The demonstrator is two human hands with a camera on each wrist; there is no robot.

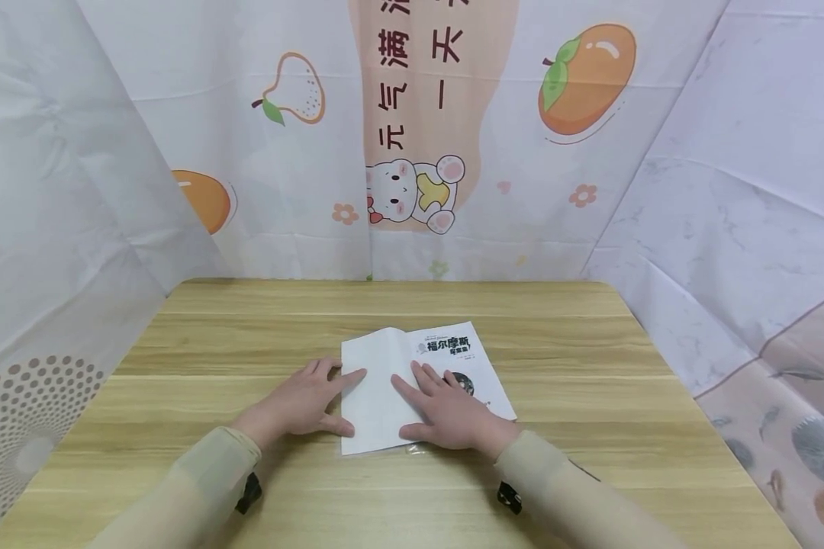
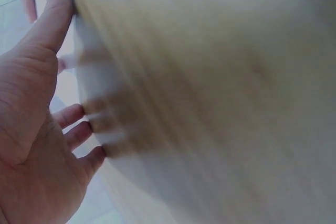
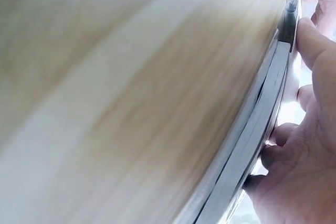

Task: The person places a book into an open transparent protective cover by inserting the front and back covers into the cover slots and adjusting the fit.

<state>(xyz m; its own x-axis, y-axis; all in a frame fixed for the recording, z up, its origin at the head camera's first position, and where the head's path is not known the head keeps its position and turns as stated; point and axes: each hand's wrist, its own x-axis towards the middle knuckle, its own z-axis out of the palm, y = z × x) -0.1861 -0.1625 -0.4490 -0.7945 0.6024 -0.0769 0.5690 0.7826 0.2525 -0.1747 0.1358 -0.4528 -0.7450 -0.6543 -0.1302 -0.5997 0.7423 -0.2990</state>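
Observation:
A book (image 1: 490,385) lies on the table, its right-hand page printed with dark Chinese characters and a dark round picture. A blank white leaf (image 1: 376,396) spreads over its left side. My left hand (image 1: 305,400) rests at the leaf's left edge, thumb and index finger spread apart and touching it. The right hand (image 1: 446,412) lies with spread fingers across the leaf and the printed page, partly hiding the picture. In the right wrist view the book's thick page edges (image 3: 257,114) show beside the right fingers. The left wrist view has my left fingers (image 2: 79,135) at a pale edge.
The wooden table (image 1: 563,343) extends around the book on all sides. A clear plastic edge (image 1: 415,449) peeks out below the book. Behind the table hangs a printed curtain (image 1: 281,183) with fruit and a cartoon figure. Dark wrist devices (image 1: 249,494) sit under both sleeves.

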